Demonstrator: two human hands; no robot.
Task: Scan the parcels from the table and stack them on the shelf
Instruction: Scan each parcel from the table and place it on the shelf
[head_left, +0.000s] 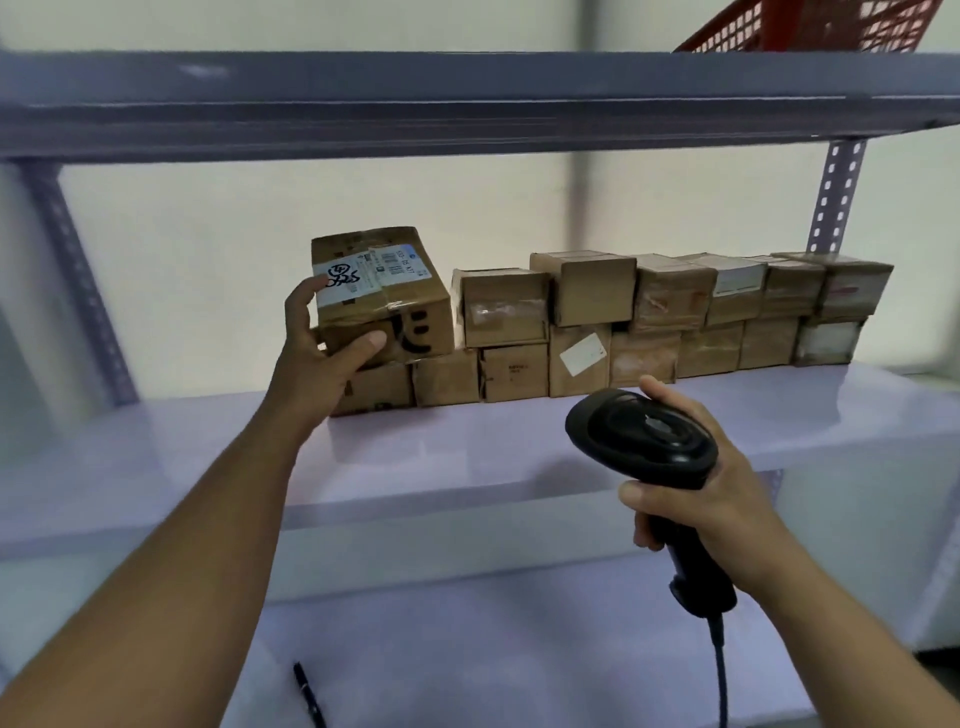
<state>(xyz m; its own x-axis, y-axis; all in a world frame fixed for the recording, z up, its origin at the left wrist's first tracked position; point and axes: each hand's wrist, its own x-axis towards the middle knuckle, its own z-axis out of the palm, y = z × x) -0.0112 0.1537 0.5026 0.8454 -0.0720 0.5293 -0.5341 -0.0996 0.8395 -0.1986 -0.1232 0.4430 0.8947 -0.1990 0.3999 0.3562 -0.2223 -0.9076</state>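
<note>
Stacking step here: the left hand (322, 358) grips a labelled parcel (384, 291), which sits tilted at the left end of the parcel row (649, 322) on the shelf (519, 452), over the bottom box there. The right hand (701, 499) is wrapped round the scanner (644, 436), in front of the row. Next, I'd say: level the parcel, seat it flush against its neighbour, then let go.

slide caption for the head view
Left hand grips a labelled parcel above boxes on the shelf; right hand holds the scanner.

Bare left forearm (208, 519) and bare right forearm (831, 623), bare left grip (322, 358), bare right grip (711, 499).
</note>
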